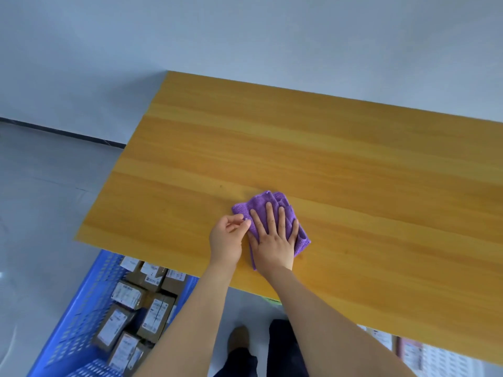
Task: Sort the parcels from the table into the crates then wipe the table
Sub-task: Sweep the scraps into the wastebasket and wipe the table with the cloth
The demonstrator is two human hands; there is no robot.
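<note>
Head | cloth [260, 201] under right hand [272, 240], grip spread flat | left hand [227, 238] grip pinches its edge

One purple cloth [268, 210] lies on the one table [353, 159], close to its near edge, and two hands meet at it, the left hand [227, 240] and the right hand [272, 242]. Below the table's near left corner stands one blue crate [79, 325] with at least eight brown parcels [159, 314]; blur hides the exact count. Under the near edge at the right, some pale parcels [441, 360] are too blurred to count.
</note>
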